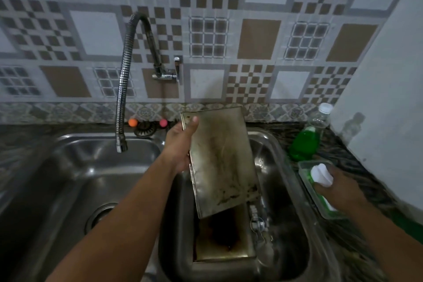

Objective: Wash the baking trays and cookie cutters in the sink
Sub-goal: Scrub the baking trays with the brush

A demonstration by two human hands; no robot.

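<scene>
1. Baking tray (220,162), stained and rectangular, is held tilted above the right basin of the double sink (295,190), its upper end toward the tiled wall.
2. Its left long edge is gripped by the left hand (180,144), the thumb laid over the top corner; the other fingers are hidden behind the metal.
3. A second, darker tray (223,240) is seen lying in the bottom of the same basin, partly covered by the raised one.
4. Small metal pieces (257,222), perhaps cookie cutters, are seen just beside that lower tray; their shapes cannot be told.
5. A white sponge (321,175) is clasped by the fingers of the right hand (336,190), over a clear plastic dish (304,167) with green liquid on the worktop (357,160).
6. A bottle of green liquid (307,137) is stood behind the dish.
7. The flexible tap (124,80) is hung over the left basin.
</scene>
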